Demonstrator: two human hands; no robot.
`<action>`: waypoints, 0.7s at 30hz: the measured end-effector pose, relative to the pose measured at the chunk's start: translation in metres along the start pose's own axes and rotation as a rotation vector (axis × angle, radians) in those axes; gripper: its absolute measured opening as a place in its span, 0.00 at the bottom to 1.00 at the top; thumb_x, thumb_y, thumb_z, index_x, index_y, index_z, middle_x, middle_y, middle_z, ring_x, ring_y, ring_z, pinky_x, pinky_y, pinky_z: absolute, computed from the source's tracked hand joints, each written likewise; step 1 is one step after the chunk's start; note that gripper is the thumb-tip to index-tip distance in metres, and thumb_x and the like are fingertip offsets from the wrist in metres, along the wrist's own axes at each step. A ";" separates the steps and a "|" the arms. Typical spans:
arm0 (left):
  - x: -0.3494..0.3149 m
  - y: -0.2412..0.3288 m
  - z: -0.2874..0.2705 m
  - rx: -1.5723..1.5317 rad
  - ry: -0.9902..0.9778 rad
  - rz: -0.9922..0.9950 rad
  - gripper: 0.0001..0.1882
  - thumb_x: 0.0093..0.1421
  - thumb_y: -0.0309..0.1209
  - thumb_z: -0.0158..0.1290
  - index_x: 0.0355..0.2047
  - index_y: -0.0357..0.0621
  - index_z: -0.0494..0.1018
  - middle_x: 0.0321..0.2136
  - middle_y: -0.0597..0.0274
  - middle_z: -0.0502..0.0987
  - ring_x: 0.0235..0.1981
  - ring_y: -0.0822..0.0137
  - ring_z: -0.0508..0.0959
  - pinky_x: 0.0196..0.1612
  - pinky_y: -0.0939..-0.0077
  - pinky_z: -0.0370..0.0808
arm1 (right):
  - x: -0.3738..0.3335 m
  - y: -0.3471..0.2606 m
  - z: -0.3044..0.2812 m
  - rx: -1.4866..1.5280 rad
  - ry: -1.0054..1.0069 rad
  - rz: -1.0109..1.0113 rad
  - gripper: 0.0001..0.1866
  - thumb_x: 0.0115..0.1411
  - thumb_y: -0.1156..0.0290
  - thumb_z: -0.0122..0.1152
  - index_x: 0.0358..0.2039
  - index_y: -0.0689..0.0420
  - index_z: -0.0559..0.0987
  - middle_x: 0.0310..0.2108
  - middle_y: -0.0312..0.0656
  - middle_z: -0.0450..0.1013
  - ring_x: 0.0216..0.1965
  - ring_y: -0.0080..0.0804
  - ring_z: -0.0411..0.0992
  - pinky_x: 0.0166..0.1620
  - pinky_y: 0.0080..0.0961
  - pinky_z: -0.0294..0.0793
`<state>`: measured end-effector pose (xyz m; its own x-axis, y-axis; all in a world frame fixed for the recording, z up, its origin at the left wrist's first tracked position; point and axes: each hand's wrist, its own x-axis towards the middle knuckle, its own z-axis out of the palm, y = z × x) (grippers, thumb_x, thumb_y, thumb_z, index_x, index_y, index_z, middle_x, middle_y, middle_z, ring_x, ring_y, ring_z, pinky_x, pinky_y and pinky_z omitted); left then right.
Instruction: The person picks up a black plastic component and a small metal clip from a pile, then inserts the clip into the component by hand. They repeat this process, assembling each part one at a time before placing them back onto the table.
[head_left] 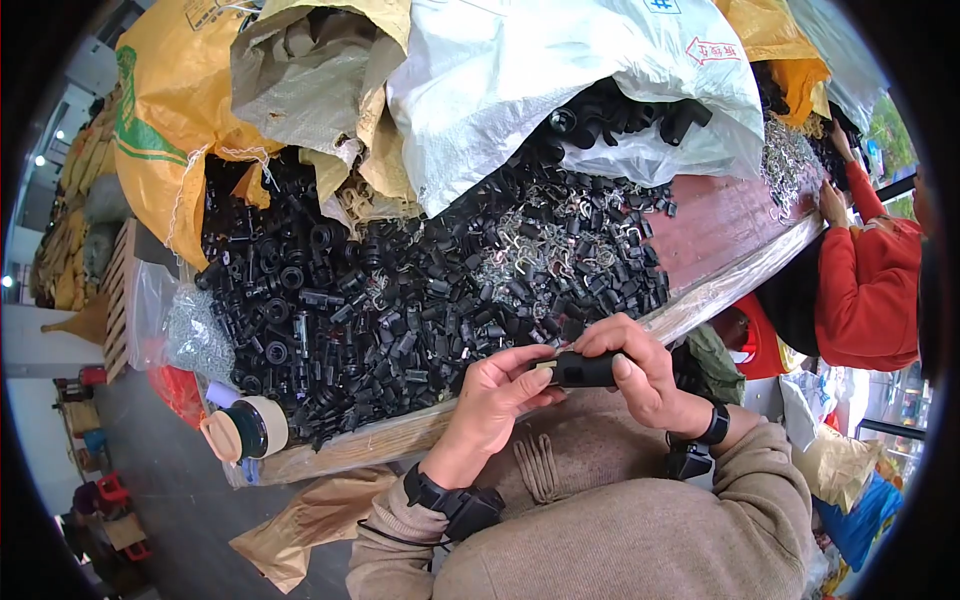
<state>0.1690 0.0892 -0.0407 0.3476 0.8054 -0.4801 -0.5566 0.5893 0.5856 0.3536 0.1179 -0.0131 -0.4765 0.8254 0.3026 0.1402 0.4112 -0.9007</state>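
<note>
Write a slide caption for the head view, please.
Left hand and right hand hold a black cylindrical part at a table heaped with black fittings.

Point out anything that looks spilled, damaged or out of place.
Small black parts and silvery hooks lie mixed in a loose heap, looking spilled, though perhaps tipped out deliberately. A crumpled brown sheet below the table's near edge looks discarded.

The camera sits on the person's head, up above the grip. It looks down and a bit forward at the left hand (492, 400) and right hand (645, 378), quite near. It sees wide: the table (715, 220) past the grip, the floor (185, 480) off to its left, the brown sweater (620, 535) just below it
</note>
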 end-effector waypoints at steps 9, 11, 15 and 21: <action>-0.013 0.007 0.017 0.142 -0.046 0.020 0.17 0.50 0.28 0.53 0.41 0.36 0.67 0.31 0.57 0.74 0.25 0.68 0.76 0.28 0.84 0.74 | -0.008 -0.001 0.003 -0.043 0.108 -0.143 0.17 0.60 0.63 0.32 0.32 0.62 0.67 0.32 0.46 0.65 0.22 0.20 0.62 0.22 0.13 0.61; -0.013 0.007 0.019 0.147 -0.024 0.006 0.18 0.50 0.28 0.53 0.41 0.36 0.67 0.31 0.57 0.74 0.25 0.69 0.76 0.27 0.85 0.74 | -0.011 -0.003 0.005 0.005 0.122 -0.081 0.15 0.59 0.65 0.34 0.31 0.63 0.67 0.32 0.46 0.66 0.25 0.25 0.63 0.27 0.18 0.62; -0.011 0.005 0.017 0.129 0.009 -0.010 0.18 0.50 0.29 0.54 0.41 0.35 0.67 0.31 0.58 0.74 0.25 0.69 0.76 0.27 0.86 0.73 | -0.011 -0.004 0.008 0.118 0.147 0.085 0.10 0.56 0.71 0.38 0.31 0.64 0.68 0.31 0.47 0.66 0.33 0.35 0.66 0.38 0.27 0.64; -0.005 0.010 0.011 0.128 0.094 0.013 0.20 0.49 0.29 0.54 0.42 0.34 0.66 0.29 0.58 0.73 0.24 0.70 0.76 0.26 0.86 0.73 | -0.002 0.010 0.003 0.028 0.026 0.120 0.12 0.55 0.71 0.41 0.35 0.64 0.69 0.33 0.47 0.66 0.34 0.37 0.65 0.39 0.28 0.63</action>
<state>0.1701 0.0916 -0.0258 0.2660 0.8069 -0.5274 -0.4573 0.5873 0.6678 0.3535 0.1190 -0.0241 -0.4355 0.8777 0.2000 0.1702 0.2985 -0.9391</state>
